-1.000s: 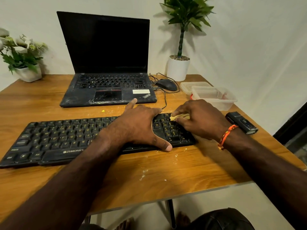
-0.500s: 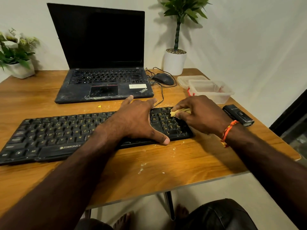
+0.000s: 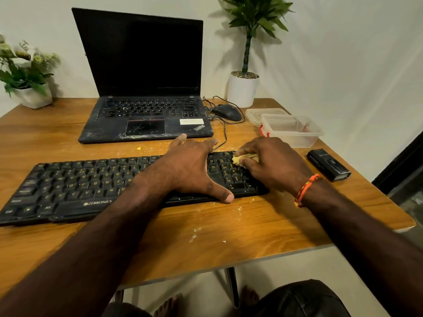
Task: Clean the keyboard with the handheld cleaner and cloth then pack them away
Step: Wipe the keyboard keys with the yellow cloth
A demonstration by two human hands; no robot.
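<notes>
With the left hand [image 3: 192, 165] flat on the keyboard [image 3: 91, 186] and the right hand [image 3: 272, 163] pinching the cloth [image 3: 240, 158], crumbs could be pushed under keys.

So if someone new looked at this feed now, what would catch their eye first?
Two hands on the black Zebronics keyboard: the left hand spread flat over its middle, the right hand pinching a yellow cloth on the number pad. Behind stands a dusty open ThinkPad laptop, screen dark.
</notes>
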